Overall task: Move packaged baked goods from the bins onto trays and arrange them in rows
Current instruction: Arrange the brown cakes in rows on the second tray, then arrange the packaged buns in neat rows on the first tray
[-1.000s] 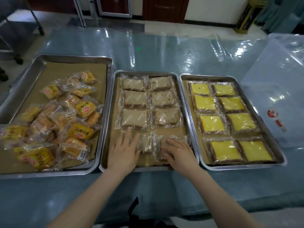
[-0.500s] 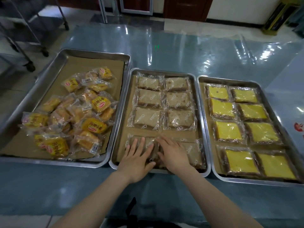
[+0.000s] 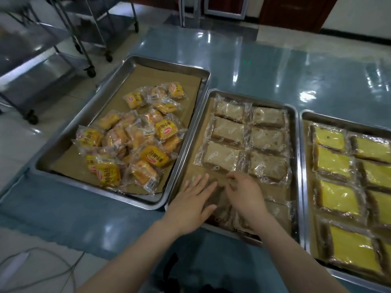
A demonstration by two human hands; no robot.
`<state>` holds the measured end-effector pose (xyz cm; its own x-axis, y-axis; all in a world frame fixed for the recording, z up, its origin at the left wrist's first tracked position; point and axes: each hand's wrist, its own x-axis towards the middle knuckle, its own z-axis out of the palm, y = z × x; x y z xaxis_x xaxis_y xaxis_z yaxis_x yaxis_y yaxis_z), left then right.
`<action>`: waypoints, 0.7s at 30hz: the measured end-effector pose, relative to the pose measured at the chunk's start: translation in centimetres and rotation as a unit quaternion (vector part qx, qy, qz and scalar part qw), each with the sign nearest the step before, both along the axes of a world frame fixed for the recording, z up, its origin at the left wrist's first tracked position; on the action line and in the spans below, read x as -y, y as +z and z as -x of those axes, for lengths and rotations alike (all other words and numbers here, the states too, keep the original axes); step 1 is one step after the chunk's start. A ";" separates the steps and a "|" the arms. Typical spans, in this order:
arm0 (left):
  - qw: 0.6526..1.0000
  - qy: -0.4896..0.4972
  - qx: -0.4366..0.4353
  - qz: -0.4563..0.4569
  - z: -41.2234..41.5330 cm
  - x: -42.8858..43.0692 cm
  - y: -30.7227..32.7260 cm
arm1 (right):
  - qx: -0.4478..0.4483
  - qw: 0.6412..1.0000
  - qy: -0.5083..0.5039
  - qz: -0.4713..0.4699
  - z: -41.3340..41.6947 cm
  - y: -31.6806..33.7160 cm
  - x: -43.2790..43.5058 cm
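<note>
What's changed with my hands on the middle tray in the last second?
The right hand slid left off the front-right brown packet onto the front-left packet, beside the left hand, which stayed flat there. Nothing was lifted; the rows behind stayed put.

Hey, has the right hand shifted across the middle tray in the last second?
Yes. Against the middle tray, the right hand has slid left, from the near right-column packet to beside the left hand.

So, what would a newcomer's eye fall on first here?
Probably the jumbled heap of yellow-wrapped buns in the left tray. Beside it, the middle tray holds brown cakes in neat rows, with the left hand and right hand on its front packets. Yellow cakes fill the right tray.
</note>
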<state>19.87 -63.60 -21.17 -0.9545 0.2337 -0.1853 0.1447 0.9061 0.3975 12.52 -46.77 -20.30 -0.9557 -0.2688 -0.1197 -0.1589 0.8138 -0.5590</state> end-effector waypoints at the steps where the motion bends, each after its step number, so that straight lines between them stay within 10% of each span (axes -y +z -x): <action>1: 1.000 0.013 -0.017 -0.001 0.2 0.5 0.3 | 0.002 1.000 0.012 0.014 0.2 0.1 0.6; 21: 0.984 0.060 -0.137 -0.097 6.0 21.8 5.4 | -0.076 0.994 0.020 0.074 3.2 4.1 21.8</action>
<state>13.89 -85.43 -15.72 -0.9851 0.1228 0.1205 0.1682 0.8343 0.5251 9.27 -68.60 -16.20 -0.9479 -0.3109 0.0695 -0.2816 0.7155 -0.6393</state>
